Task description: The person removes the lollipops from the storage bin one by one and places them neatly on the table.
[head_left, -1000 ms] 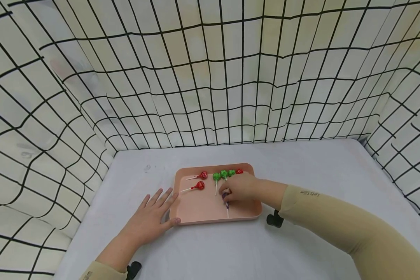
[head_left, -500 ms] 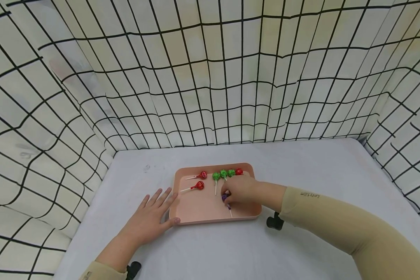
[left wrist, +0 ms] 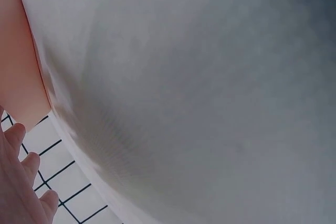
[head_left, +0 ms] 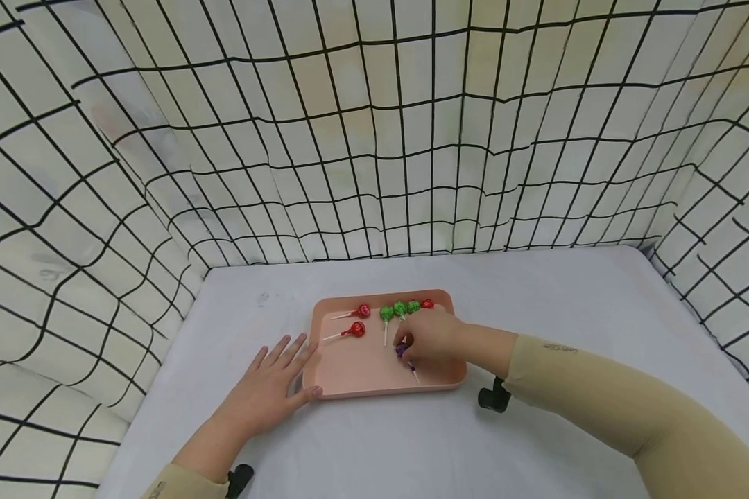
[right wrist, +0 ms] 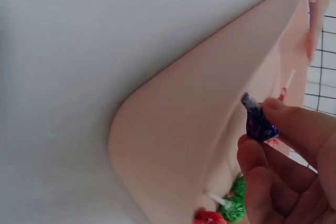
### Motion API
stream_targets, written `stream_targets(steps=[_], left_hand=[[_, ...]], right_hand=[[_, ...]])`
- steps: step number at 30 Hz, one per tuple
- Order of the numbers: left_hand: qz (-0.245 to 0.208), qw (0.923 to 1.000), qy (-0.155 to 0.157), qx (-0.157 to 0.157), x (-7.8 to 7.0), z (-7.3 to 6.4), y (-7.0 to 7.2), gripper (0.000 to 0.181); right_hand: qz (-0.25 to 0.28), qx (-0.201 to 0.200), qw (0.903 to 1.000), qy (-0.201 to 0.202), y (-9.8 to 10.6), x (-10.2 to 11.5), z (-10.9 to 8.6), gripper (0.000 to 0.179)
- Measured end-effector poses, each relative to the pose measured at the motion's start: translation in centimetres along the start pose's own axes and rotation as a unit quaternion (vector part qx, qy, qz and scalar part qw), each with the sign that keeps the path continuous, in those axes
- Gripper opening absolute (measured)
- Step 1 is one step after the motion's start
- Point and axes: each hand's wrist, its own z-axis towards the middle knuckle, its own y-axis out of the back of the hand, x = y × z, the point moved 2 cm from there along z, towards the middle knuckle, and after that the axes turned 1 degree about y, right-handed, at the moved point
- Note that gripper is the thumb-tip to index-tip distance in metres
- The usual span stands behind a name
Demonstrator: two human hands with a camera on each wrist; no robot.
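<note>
Over the right half of a pink tray [head_left: 356, 374], my right hand [head_left: 433, 334] pinches a purple-wrapped lollipop [right wrist: 258, 123] by its head, between thumb and fingers. Its white stick points toward the tray's near side. My left hand [head_left: 265, 396] lies with fingers spread at the tray's left edge, thumb at the near left corner. Inside the tray, two red lollipops, one farther back [head_left: 363, 311] and one nearer [head_left: 357, 329], lie with sticks pointing left. A row of green lollipops [head_left: 385, 314] and a red one [head_left: 427, 304] runs along the back; my right hand hides part of it.
The tray stands on a table with a white cover [head_left: 537, 298]. White walls with a black grid [head_left: 424, 138] rise behind the table and at both sides. A black wrist mount [head_left: 494, 395] hangs under the right wrist.
The purple lollipop's stick has swung to the right at its near end, while the right hand stays in nearly the same place. The left hand and the other lollipops have not moved.
</note>
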Motion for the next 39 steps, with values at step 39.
stream_targets(steps=[39], left_hand=[[0.004, 0.9998, 0.01, 0.014, 0.0, 0.3, 0.1, 0.083]], right_hand=[[0.128, -0.063, 0.9862, -0.083, 6.7, -9.3, -6.9, 0.04]])
